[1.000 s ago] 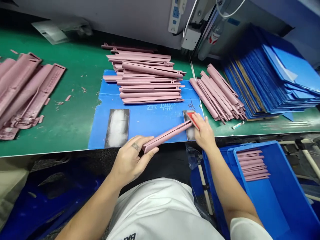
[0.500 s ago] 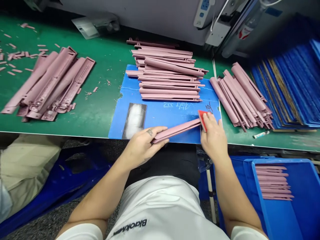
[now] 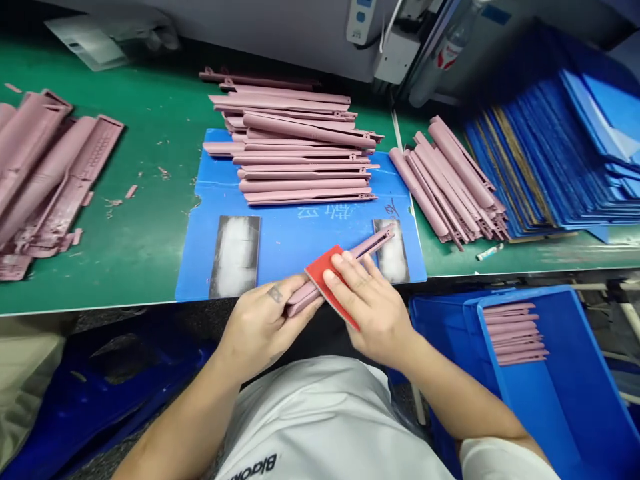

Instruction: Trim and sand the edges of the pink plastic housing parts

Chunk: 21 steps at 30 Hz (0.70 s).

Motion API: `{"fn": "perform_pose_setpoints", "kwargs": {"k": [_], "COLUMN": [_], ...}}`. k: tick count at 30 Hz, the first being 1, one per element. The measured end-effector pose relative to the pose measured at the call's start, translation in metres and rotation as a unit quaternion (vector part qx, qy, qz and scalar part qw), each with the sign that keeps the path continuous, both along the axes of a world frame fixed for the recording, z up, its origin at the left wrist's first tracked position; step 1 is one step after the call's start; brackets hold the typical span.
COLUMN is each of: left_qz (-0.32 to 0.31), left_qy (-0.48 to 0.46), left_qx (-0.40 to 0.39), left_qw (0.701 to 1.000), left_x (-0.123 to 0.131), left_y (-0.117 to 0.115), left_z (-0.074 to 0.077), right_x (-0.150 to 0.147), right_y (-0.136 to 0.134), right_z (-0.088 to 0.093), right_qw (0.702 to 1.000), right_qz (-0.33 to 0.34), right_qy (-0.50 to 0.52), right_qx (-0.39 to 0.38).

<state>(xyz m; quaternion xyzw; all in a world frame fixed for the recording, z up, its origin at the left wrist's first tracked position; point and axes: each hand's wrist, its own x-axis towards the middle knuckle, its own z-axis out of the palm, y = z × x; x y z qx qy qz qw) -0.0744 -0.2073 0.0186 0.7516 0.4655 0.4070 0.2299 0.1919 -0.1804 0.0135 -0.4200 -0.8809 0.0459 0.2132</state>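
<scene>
My left hand point(image 3: 260, 327) grips the near end of a long pink plastic part point(image 3: 373, 243), which slants up to the right over the blue sheet point(image 3: 300, 233). My right hand point(image 3: 373, 307) presses a red pad point(image 3: 327, 280) flat against the part near its lower half, fingers laid over the pad. A stack of the same pink parts point(image 3: 300, 150) lies across the back of the blue sheet.
Another heap of pink parts point(image 3: 450, 180) lies to the right, beside fanned blue sheets point(image 3: 555, 153). Wider pink mouldings point(image 3: 45, 180) sit at the far left on the green bench point(image 3: 140, 220). A blue bin point(image 3: 560, 393) with several pink parts stands low right.
My right hand has slid the red pad from the far tip of the part down towards my left hand. The camera view has shifted a little.
</scene>
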Motion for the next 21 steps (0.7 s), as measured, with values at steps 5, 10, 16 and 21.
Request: {"fn": "perform_pose_setpoints", "kwargs": {"k": [5, 10, 16, 21], "left_qz": [0.043, 0.049, 0.028, 0.076], "left_qy": [-0.011, -0.006, 0.071, 0.146], "left_qx": [-0.046, -0.09, -0.111, -0.057], "left_qw": [0.998, 0.995, 0.991, 0.985], "left_x": [-0.006, -0.012, -0.035, -0.072], "left_y": [0.0, 0.003, 0.026, 0.065], "left_z": [-0.011, -0.014, -0.009, -0.008], "right_x": [0.028, 0.029, 0.07, 0.089], "right_y": [0.022, 0.014, 0.056, 0.032], "right_z": [-0.007, -0.009, -0.021, 0.001], "right_qw": [0.981, 0.996, 0.96, 0.975], "right_qz": [-0.178, -0.063, -0.24, -0.15], "right_qy": [-0.045, -0.045, -0.079, -0.056], "right_qx": [-0.064, -0.033, -0.12, -0.155]}}
